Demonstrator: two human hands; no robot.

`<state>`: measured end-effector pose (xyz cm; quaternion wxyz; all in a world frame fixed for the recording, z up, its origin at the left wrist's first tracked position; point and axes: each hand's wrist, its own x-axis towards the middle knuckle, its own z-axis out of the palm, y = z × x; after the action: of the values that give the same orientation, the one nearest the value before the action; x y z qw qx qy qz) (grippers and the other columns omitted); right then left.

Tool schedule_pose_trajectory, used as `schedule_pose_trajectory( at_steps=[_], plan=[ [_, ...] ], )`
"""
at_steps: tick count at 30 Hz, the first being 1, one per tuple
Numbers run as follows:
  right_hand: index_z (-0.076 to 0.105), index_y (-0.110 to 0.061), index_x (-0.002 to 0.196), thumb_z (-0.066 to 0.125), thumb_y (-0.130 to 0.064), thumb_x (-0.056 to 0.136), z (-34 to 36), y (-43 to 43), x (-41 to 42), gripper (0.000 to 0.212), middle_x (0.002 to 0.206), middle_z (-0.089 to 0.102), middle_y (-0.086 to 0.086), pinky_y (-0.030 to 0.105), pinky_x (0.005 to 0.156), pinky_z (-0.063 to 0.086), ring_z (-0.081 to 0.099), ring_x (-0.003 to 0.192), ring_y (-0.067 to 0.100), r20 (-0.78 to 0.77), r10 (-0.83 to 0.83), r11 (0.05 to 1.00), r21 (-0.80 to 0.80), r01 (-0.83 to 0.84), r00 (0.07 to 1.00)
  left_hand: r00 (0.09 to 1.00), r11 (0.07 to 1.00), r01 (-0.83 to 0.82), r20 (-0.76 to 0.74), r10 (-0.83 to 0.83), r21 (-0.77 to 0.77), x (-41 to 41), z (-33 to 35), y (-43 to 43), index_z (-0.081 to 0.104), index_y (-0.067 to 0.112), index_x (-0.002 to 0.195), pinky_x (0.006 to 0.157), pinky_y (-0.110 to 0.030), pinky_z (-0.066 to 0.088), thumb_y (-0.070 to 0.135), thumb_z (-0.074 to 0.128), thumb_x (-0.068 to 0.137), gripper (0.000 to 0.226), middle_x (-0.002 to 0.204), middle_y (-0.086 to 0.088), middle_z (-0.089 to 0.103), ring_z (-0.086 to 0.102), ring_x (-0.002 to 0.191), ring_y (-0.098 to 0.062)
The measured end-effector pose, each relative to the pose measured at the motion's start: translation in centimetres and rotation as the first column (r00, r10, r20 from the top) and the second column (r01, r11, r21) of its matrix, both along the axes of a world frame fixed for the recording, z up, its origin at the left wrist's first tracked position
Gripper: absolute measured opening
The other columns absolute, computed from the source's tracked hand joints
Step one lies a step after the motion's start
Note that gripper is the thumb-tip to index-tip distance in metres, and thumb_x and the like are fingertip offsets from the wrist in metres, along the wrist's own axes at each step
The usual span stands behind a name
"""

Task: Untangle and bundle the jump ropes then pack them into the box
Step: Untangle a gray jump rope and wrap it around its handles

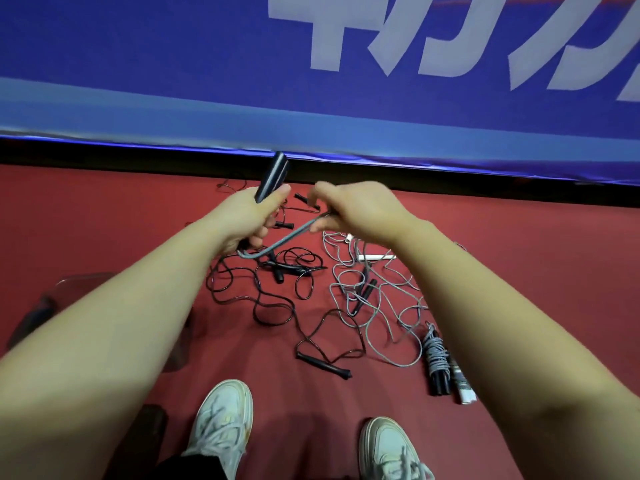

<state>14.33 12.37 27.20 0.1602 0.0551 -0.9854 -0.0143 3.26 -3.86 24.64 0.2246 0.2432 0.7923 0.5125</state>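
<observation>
The floor [519,271] is red. Behind it a blue banner [173,64] with large white letters runs above a black strip. I am standing over the ropes, and my two white shoes [221,420] show at the lower edge.

My left hand [247,216] is closed around a pair of dark handles [273,176]. They stick up out of my fist and lean toward the banner. A grey-blue cord [294,230] comes out under this hand and bends across to my right hand [353,209], which pinches it between the thumb and the curled fingers. Both hands are lifted above the floor, near each other but not touching.

The other jump ropes lie on the floor below my hands. The black ropes [263,299] are in loose, crossing loops in the middle, and one black handle [323,367] lies nearest to my shoes. To the right of them a grey speckled rope [377,306] is spread out in a tangle, with a white handle [375,257] at its far side. A bundled rope [437,358] lies further right, with its cord wound tightly around black handles.

At the left a clear container [79,277] is mostly hidden behind my left forearm. I cannot tell whether it is the box.
</observation>
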Motion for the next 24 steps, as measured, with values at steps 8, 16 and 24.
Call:
schedule_pose_trajectory(
  at_steps=[8,16,24],
  plan=[
    [0.024,-0.033,0.147,0.053,-0.054,0.084,0.9,0.5,0.2,0.072,0.090,0.061,-0.006,0.030,0.061,0.032,0.058,0.083,0.018,0.026,-0.018,1.000,-0.018,0.019,0.999,0.948,0.923,0.319,0.067,-0.312,-0.217,1.9,0.8,-0.4,0.052,0.023,0.099,0.037,-0.016,0.026,0.060,0.032,0.091,0.042,0.074,-0.006,0.068,0.034,0.033,-0.007],
    [0.034,-0.041,0.142,0.045,-0.054,0.089,0.9,0.6,0.4,0.056,0.097,0.064,0.005,0.029,0.061,0.029,0.059,0.090,0.024,-0.006,0.077,0.988,0.132,-0.076,0.997,0.893,0.831,0.420,0.005,-0.449,-0.364,2.0,0.7,-0.3,0.048,0.013,0.067,0.046,-0.016,0.034,0.058,0.061,0.081,0.049,0.047,0.003,0.045,0.037,0.042,-0.010],
    [0.070,-0.020,0.108,0.054,-0.055,0.077,0.5,-0.2,0.0,0.049,0.090,0.060,0.012,0.023,0.049,0.027,0.059,0.057,0.027,-0.092,0.156,0.956,0.265,-0.126,0.984,0.892,0.798,0.429,0.056,-0.449,-0.424,1.5,0.4,-0.8,0.046,0.014,0.070,0.058,-0.030,0.033,0.063,0.059,0.079,0.052,0.053,0.000,0.041,0.033,0.051,-0.017]
  ],
)
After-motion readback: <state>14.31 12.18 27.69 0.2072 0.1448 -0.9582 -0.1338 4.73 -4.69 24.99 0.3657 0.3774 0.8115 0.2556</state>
